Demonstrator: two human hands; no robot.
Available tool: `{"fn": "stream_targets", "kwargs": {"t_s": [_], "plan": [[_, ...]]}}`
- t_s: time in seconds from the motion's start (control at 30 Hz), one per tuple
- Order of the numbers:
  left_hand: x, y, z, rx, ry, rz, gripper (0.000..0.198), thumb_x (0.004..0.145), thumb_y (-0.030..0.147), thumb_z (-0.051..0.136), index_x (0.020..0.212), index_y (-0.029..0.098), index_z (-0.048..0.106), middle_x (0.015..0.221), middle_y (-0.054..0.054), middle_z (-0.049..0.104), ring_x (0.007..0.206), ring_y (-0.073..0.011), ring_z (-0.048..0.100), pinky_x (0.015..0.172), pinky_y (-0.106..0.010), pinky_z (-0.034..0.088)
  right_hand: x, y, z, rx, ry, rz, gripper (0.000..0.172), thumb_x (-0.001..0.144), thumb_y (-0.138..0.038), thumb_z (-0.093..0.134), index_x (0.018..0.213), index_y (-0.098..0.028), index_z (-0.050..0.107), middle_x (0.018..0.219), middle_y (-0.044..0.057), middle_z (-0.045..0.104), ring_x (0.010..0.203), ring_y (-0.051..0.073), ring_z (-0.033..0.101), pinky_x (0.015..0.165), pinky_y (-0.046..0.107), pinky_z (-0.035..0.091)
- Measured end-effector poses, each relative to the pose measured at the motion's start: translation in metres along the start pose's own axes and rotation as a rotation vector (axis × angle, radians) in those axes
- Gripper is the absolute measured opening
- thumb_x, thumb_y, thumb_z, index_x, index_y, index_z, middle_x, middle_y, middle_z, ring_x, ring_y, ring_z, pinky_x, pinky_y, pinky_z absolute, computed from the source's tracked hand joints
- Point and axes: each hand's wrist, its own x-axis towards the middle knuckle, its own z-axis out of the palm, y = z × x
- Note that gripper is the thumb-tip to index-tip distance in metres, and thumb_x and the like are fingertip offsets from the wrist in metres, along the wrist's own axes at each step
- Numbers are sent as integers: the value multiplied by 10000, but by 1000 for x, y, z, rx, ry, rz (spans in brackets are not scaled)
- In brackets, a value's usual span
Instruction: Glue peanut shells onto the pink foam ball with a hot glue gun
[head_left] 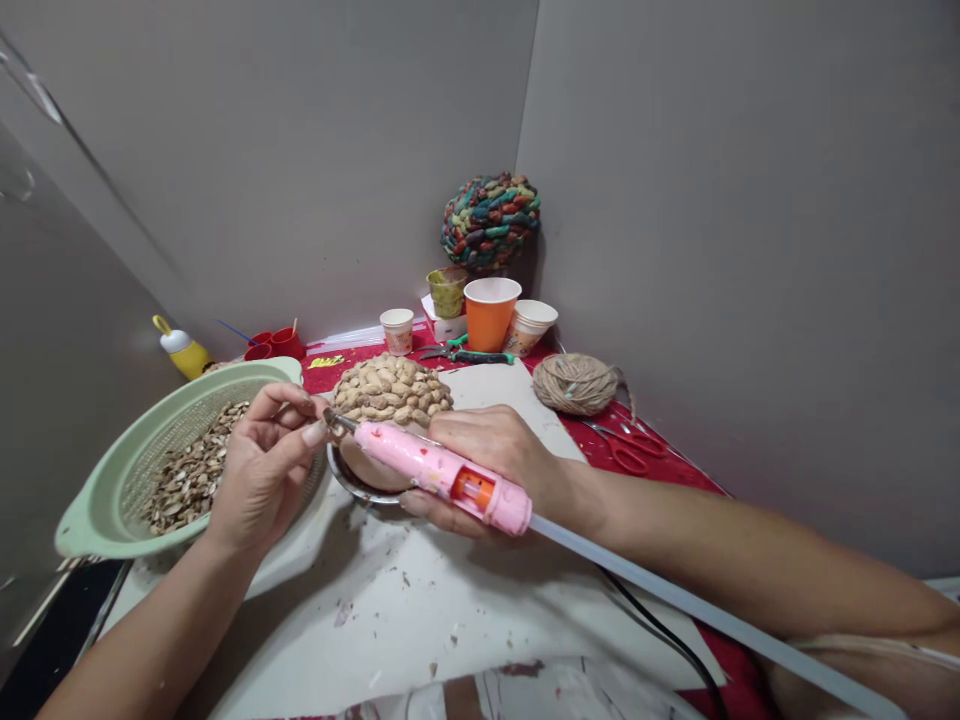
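My right hand (499, 450) is wrapped round a pink hot glue gun (412, 462), with a long translucent glue stick (675, 590) running out of its rear. The nozzle points left at my left hand (262, 460). Between thumb and fingertips, my left hand pinches a small brown shell piece (330, 428), right at the nozzle; whether they touch I cannot tell. Behind the gun, a rounded form covered with peanuts (390, 388) rests in a metal bowl (352, 485), its lower part bare and tan. Beside my left hand stands a green colander (97, 515) holding many brown shell pieces (191, 475).
At the back stand an orange cup (491, 318), paper cups (397, 332), green-handled pliers (480, 356) and a multicoloured ball (491, 220). Twine (576, 384) and red-handled scissors (626, 452) lie right. A black cord (667, 640) crosses the white board (390, 610).
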Motion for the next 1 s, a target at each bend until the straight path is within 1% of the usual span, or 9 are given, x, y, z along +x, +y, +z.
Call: {"fn": "stream_targets", "kwargs": {"t_s": [0.2, 0.4, 0.6, 0.8, 1.0], "plan": [[0, 1, 0, 2, 0, 16, 256, 688, 111, 849, 873, 212, 704, 824, 6, 704, 740, -89, 652, 660, -151, 559, 0, 0, 0, -11, 7, -16, 469, 986, -512, 500, 667, -169, 498, 579, -15, 511, 520, 91, 439, 507, 241, 333], [0, 3, -1, 30, 49, 28, 273, 658, 120, 862, 860, 216, 705, 832, -2, 702, 758, -95, 646, 701, -161, 564, 0, 0, 0, -9, 1, -10, 464, 979, -509, 512, 661, -173, 490, 573, -15, 512, 516, 93, 448, 504, 239, 342], [1, 4, -1, 52, 67, 34, 278, 654, 142, 860, 857, 227, 690, 835, -2, 696, 743, -107, 644, 671, -178, 561, -1, 1, 1, -17, -8, -18, 438, 966, -483, 534, 661, -172, 489, 571, -19, 511, 514, 88, 434, 508, 240, 321], [2, 4, -1, 46, 77, 33, 289, 650, 146, 868, 859, 224, 684, 833, 2, 696, 742, -104, 642, 667, -176, 555, -2, 2, -1, -21, -57, 12, 412, 946, -478, 554, 677, -173, 484, 584, -20, 513, 528, 89, 441, 513, 240, 318], [3, 4, -3, 34, 82, 51, 293, 654, 155, 872, 868, 226, 686, 829, 3, 695, 757, -105, 640, 675, -181, 552, -2, 2, 1, -49, -25, -11, 422, 949, -489, 544, 669, -181, 478, 577, -24, 513, 520, 92, 445, 505, 242, 324]]}}
